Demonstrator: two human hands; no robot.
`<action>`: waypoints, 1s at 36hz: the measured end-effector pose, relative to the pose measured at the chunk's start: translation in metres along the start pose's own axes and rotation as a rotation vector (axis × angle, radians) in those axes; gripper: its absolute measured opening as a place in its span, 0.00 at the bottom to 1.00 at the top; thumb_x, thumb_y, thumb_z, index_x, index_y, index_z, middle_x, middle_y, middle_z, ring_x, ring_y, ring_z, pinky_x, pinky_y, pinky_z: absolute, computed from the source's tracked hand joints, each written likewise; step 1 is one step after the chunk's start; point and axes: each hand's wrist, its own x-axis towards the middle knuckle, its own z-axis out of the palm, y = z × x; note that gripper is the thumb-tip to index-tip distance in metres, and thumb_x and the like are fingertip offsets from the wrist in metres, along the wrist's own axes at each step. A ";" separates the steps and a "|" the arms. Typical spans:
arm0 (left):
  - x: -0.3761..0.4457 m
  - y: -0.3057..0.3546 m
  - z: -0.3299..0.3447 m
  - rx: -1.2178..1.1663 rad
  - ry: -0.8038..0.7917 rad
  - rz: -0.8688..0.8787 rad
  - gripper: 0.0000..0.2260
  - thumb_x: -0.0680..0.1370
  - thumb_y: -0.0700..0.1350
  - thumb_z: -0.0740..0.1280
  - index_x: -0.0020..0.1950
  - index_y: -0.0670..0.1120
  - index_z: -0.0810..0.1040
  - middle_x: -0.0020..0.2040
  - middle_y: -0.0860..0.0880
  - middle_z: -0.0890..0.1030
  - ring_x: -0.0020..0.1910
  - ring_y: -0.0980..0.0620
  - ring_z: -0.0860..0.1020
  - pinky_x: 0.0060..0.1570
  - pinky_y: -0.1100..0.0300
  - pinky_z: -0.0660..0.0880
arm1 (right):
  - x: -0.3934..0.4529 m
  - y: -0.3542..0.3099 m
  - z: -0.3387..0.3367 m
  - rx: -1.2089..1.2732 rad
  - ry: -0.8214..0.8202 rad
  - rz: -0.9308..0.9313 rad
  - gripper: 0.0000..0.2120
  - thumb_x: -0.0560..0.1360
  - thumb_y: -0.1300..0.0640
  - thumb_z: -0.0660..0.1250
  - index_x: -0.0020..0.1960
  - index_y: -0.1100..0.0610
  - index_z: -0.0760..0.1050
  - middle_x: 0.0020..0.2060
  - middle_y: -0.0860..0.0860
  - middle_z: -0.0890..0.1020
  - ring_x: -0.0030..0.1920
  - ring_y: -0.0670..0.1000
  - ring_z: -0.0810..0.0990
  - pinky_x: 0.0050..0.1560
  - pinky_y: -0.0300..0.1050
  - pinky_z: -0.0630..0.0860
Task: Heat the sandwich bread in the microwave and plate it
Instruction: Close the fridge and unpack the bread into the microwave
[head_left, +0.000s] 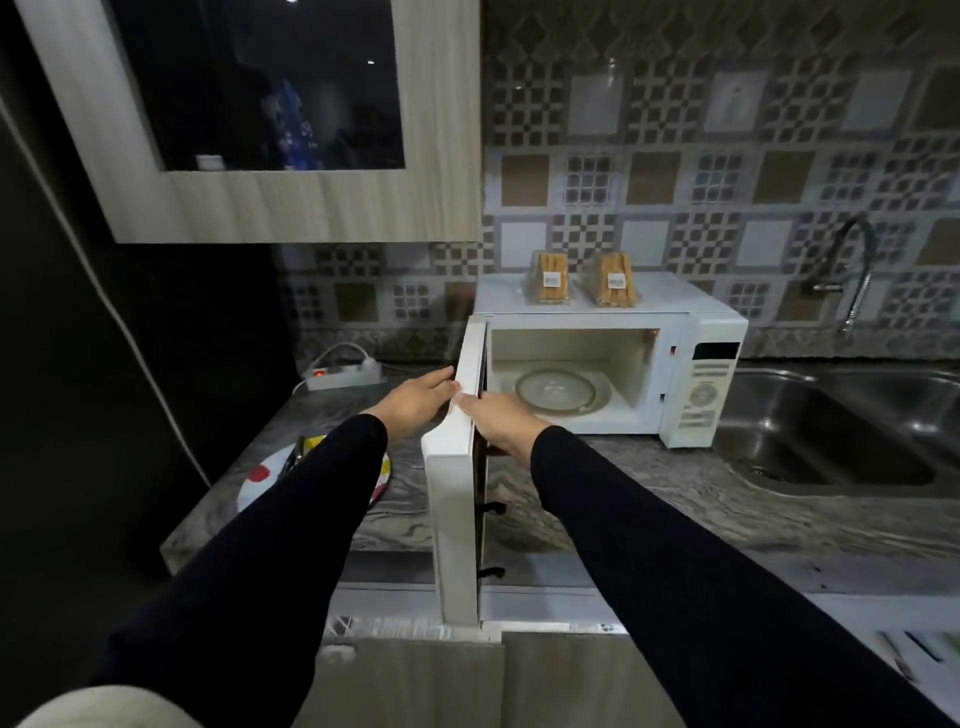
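Sandwich bread: two clear wedge packs (551, 278) and (614, 279) standing side by side on top of the microwave (597, 364), each with a small white label, print too small to read. Well beyond both hands, above and behind the open cavity.

Left hand (415, 400) flat against the outer face of the microwave door (457, 467), fingers straight, tips at the door's top edge. Right hand (501, 421) on the inner side of the same door, thumb hooked over the top edge, fingers curled round it. Door swung wide toward the camera, hinged at the microwave's left side. Black sleeves on both arms.

Inside the microwave, a glass turntable (556, 389), bare. On the microwave's right front, a control panel (709, 387) with a dark display and rows of buttons, lettering illegible.

Left of the microwave on the worktop (675, 499), a white power strip (345, 375) with a red light; nearer, a plate (260, 483) with red and yellow spots, partly hidden by the left sleeve. Right of the microwave, a steel sink (841, 431) and a coiled tap (852, 270). Above left, a wall cabinet (270, 208).
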 end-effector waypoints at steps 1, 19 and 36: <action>-0.002 -0.001 -0.003 -0.014 -0.005 0.007 0.22 0.82 0.50 0.59 0.76 0.51 0.62 0.72 0.50 0.68 0.70 0.51 0.69 0.70 0.60 0.64 | 0.000 -0.002 0.005 0.031 0.004 0.008 0.28 0.81 0.45 0.55 0.73 0.62 0.65 0.66 0.56 0.74 0.59 0.54 0.75 0.54 0.43 0.70; -0.009 -0.001 -0.030 0.067 0.024 0.063 0.19 0.83 0.45 0.57 0.74 0.44 0.67 0.73 0.46 0.68 0.71 0.49 0.68 0.71 0.59 0.62 | -0.011 -0.015 0.025 0.179 0.018 0.074 0.23 0.81 0.45 0.53 0.69 0.58 0.69 0.53 0.51 0.77 0.56 0.52 0.74 0.58 0.46 0.72; 0.058 0.123 0.001 0.274 0.154 0.201 0.25 0.81 0.52 0.59 0.74 0.42 0.65 0.74 0.45 0.66 0.74 0.45 0.64 0.72 0.56 0.59 | 0.010 0.001 -0.116 0.037 0.371 0.039 0.26 0.81 0.46 0.55 0.72 0.60 0.65 0.69 0.56 0.71 0.66 0.58 0.72 0.68 0.54 0.69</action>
